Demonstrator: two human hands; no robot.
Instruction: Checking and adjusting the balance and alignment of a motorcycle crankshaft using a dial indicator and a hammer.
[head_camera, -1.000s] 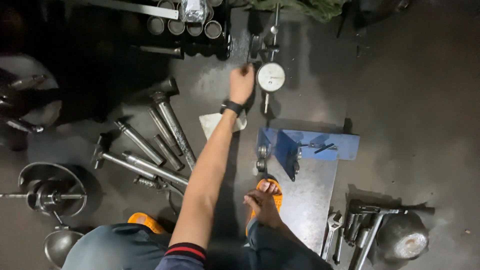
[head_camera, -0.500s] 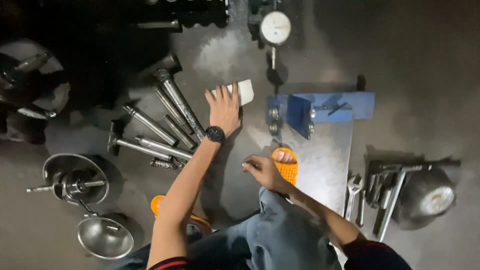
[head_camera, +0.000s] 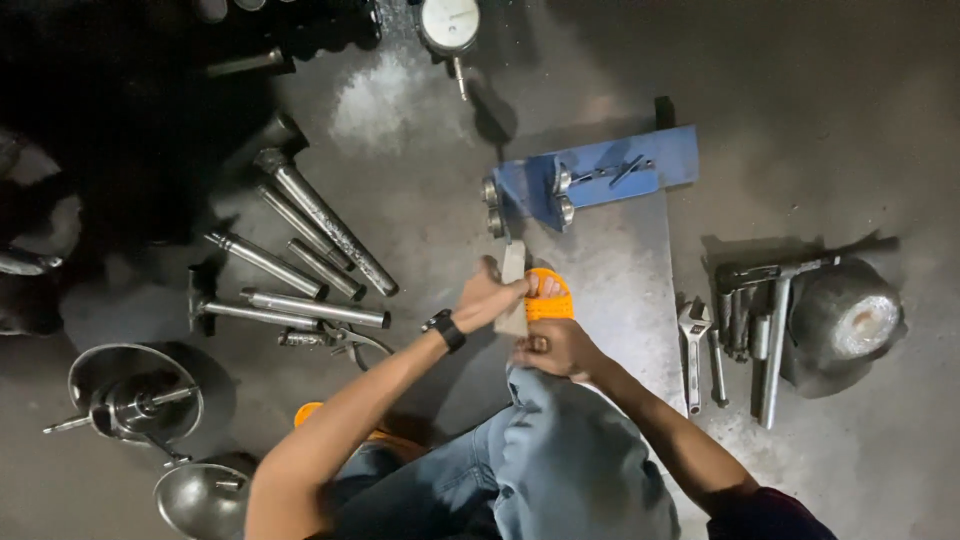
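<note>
Seated on a grey workshop floor (head_camera: 800, 80), we hold a small pale flat piece (head_camera: 513, 268) between both hands, right over our orange sandal (head_camera: 549, 297). Our left hand (head_camera: 487, 299), with a black watch (head_camera: 445, 329) at the wrist, is closed around the piece's side, fingers curled over its edge. Our right hand (head_camera: 553, 349) sits just below, fingers bent against the piece's lower end; how firmly it grips we cannot tell. The sandal rests on a grey metal plate (head_camera: 630, 290), whose far end touches a blue metal fixture (head_camera: 600, 175) fitted with round steel parts. To the left lie several long steel shafts (head_camera: 320, 220), fanned out on the floor and well apart from our hands. A round dial gauge (head_camera: 449, 20) lies near the top edge. To the right, an adjustable wrench (head_camera: 692, 345) lies just beside the plate, with more tools and a dark round metal bowl (head_camera: 845, 320) beyond. Two shiny steel bowls (head_camera: 130, 390) stand at lower left.
</note>
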